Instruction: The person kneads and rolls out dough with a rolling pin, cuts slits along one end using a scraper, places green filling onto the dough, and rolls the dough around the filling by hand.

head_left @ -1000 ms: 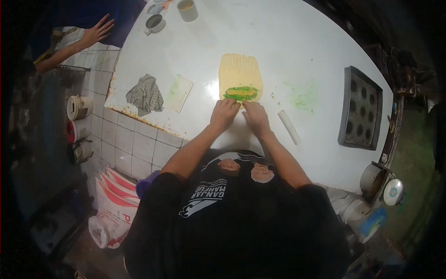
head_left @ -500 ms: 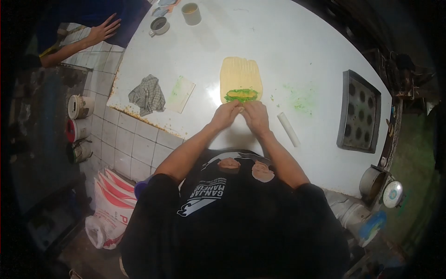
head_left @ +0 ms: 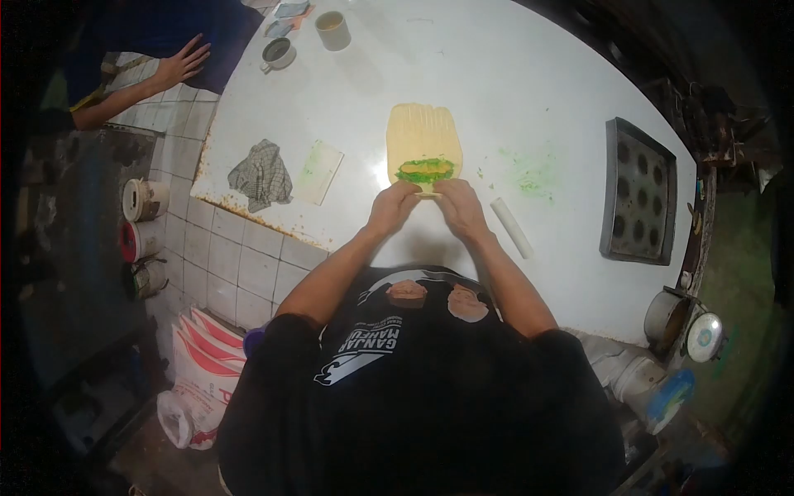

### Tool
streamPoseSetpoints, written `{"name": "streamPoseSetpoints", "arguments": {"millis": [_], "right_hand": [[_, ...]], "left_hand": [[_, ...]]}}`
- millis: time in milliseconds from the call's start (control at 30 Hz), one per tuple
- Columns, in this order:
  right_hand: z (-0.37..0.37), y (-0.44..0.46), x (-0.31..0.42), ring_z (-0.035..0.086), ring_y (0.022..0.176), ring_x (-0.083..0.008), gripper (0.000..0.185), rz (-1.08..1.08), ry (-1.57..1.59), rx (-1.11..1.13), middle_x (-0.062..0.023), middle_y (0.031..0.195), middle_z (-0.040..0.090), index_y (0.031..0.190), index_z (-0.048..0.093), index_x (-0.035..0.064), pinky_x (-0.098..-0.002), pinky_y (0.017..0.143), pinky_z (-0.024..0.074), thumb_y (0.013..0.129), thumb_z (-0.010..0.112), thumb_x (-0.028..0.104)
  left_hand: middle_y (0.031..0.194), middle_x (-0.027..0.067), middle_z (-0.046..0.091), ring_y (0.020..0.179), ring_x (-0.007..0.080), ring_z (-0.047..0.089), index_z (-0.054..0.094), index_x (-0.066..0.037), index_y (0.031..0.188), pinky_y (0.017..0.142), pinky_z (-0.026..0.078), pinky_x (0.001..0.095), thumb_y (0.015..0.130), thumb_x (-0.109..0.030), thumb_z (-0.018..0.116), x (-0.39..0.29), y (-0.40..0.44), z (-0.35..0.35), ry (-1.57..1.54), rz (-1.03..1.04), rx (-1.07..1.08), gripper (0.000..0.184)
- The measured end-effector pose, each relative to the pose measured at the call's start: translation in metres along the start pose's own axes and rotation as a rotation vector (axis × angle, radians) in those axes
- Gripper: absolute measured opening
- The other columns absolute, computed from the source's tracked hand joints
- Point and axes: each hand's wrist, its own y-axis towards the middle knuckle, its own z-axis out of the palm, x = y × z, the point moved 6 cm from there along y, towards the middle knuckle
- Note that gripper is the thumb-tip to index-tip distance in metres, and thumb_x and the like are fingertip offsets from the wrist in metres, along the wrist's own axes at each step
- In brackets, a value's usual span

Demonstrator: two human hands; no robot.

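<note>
A flat, pale yellow sheet of dough (head_left: 423,132) lies on the white table, with slits cut through its far end. Across its near part sits a green shredded filling (head_left: 426,176) with a yellow strip (head_left: 425,167) on top. My left hand (head_left: 394,207) pinches the near left edge of the dough. At the near right edge my right hand (head_left: 460,205) grips it the same way, fingers closed. Between the hands the near edge of the dough shows. The fingertips are partly hidden.
A white rolling pin (head_left: 512,227) lies right of my hands. Left are a scraper-like white board (head_left: 320,174) and a checked cloth (head_left: 261,175). A dark baking tray (head_left: 638,192) rests far right. Two cups (head_left: 333,31) stand at the back; another person's hand (head_left: 180,66) is beyond the table.
My hands have moved apart along the near edge of the dough, exposing the edge between them. The view has shifted slightly.
</note>
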Motion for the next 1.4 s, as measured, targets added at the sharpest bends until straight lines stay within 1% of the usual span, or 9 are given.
{"name": "streamPoseSetpoints", "arguments": {"millis": [100,200,333,433,500,933,1133,1200,1400], "right_hand": [[0.019,-0.015,-0.025,0.070,0.087,-0.0244,0.021,0.596,0.321,0.228,-0.0105,0.095,0.074,0.120,0.073,0.0036,-0.0389,0.082,0.0568,0.107,0.063,0.016],[0.028,-0.018,-0.038,0.067,0.077,-0.0198,0.026,0.796,0.460,0.121,-0.0097,0.085,0.070,0.123,0.072,0.0030,-0.0360,0.074,0.0562,0.111,0.059,0.022],[0.029,-0.021,-0.046,0.069,0.082,-0.0237,0.026,0.835,0.450,0.164,-0.0129,0.092,0.073,0.123,0.072,0.0029,-0.0379,0.078,0.0565,0.110,0.062,0.023],[0.019,-0.010,-0.028,0.071,0.091,-0.0296,0.025,0.443,0.227,0.169,-0.0158,0.106,0.073,0.123,0.072,0.0036,-0.0406,0.083,0.0568,0.107,0.067,0.022],[0.018,-0.010,-0.021,0.071,0.106,-0.0353,0.023,0.305,0.103,0.257,-0.0162,0.121,0.070,0.121,0.073,0.0041,-0.0434,0.090,0.0567,0.102,0.071,0.017],[0.016,-0.012,-0.041,0.073,0.107,-0.0400,0.020,0.498,0.206,0.085,-0.0190,0.115,0.075,0.117,0.076,0.0026,-0.0445,0.093,0.0577,0.103,0.067,0.014],[0.011,-0.006,-0.041,0.073,0.100,-0.0399,0.022,0.218,-0.055,0.170,-0.0201,0.110,0.076,0.117,0.076,0.0013,-0.0441,0.088,0.0581,0.104,0.066,0.016],[0.008,0.002,-0.040,0.074,0.095,-0.0340,0.025,0.069,-0.038,0.149,-0.0191,0.108,0.077,0.115,0.078,0.0009,-0.0426,0.085,0.0573,0.103,0.070,0.021],[0.006,0.014,-0.084,0.072,0.084,-0.0201,0.033,0.726,0.277,0.251,-0.0116,0.091,0.079,0.113,0.080,0.0001,-0.0374,0.078,0.0557,0.100,0.076,0.030]], "left_hand": [[0.099,0.0166,0.077,0.090,0.0325,0.077,0.076,-0.003,0.119,0.081,0.059,0.0435,0.100,-0.019,0.074,0.009,0.002,-0.001,-0.060,-0.137,0.037,0.025],[0.099,0.0181,0.079,0.090,0.0299,0.078,0.077,-0.003,0.119,0.080,0.059,0.0423,0.098,-0.019,0.076,0.009,0.003,-0.003,-0.141,-0.169,0.040,0.027],[0.100,0.0185,0.079,0.091,0.0321,0.078,0.080,-0.003,0.116,0.082,0.060,0.0417,0.095,-0.019,0.079,0.005,0.002,-0.008,-0.038,-0.061,-0.028,0.026],[0.099,0.0188,0.080,0.092,0.0341,0.077,0.081,-0.003,0.112,0.084,0.059,0.0415,0.094,-0.018,0.080,0.006,0.001,-0.016,0.052,-0.194,0.014,0.023],[0.102,0.0196,0.079,0.094,0.0353,0.077,0.081,-0.004,0.111,0.086,0.059,0.0429,0.094,-0.018,0.081,-0.017,0.007,-0.024,0.165,0.195,-0.025,0.022],[0.108,0.0207,0.076,0.100,0.0396,0.074,0.075,-0.003,0.112,0.087,0.059,0.0460,0.094,-0.011,0.075,-0.004,0.003,-0.012,0.150,0.058,0.021,0.020],[0.105,0.0207,0.078,0.092,0.0336,0.077,0.078,-0.001,0.115,0.082,0.060,0.0417,0.095,-0.010,0.077,0.012,0.009,-0.025,-0.051,-0.029,-0.019,0.022],[0.103,0.0123,0.081,0.093,0.0183,0.075,0.078,0.000,0.121,0.085,0.060,0.0355,0.100,-0.013,0.080,0.018,0.012,-0.024,-0.026,-0.057,0.094,0.025],[0.113,0.0139,0.081,0.104,0.0169,0.074,0.079,-0.002,0.124,0.091,0.058,0.0322,0.101,-0.014,0.079,0.020,0.043,-0.036,-0.192,-0.100,-0.022,0.026]]}}
